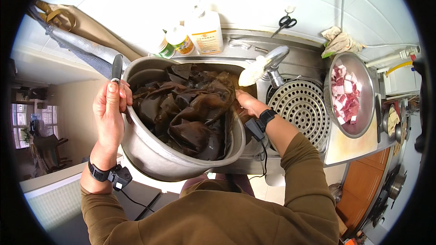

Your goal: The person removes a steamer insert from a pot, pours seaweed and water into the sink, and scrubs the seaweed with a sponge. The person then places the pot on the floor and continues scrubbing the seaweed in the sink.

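Observation:
Before me a large metal pot [153,153] holds a heap of dark brown, wet sheets [194,122] that look like kelp. My left hand [110,102] is at the pot's left rim, closed around a tool whose dark handle [117,66] points up; the tool's other end is hidden. My right hand [248,103] reaches down at the pot's right side, beside the edge of the brown sheets. Its fingertips are hidden, so its grip is unclear. A faucet [276,58] with a pale cloth wrapped on its spout stands just beyond that hand.
Right of the pot lies a perforated metal disc [303,109] over the sink. A steel bowl of cut meat [368,122] rests on a cutting board [352,146], near a knife [378,119]. Behind stand a white jug [206,34] and tubs [180,41]. Scissors [286,23] hang on the wall.

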A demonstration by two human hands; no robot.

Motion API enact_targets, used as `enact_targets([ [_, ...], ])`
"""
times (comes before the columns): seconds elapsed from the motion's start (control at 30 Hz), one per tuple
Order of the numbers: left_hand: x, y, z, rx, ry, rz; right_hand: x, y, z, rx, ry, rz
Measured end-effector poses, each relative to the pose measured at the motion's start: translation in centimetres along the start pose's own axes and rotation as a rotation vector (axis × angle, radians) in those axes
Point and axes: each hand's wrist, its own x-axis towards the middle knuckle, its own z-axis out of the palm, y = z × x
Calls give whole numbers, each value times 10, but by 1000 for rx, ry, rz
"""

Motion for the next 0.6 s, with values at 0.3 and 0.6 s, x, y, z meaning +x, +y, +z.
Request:
enact_targets([
  [0.3, 27, -11, 11, -59, -36, -76, -20, 17, -6, 193, 18, 83],
  [0.6, 41, -10, 28, -29, -111, -130, -27, 30, -4, 208, -18, 113],
])
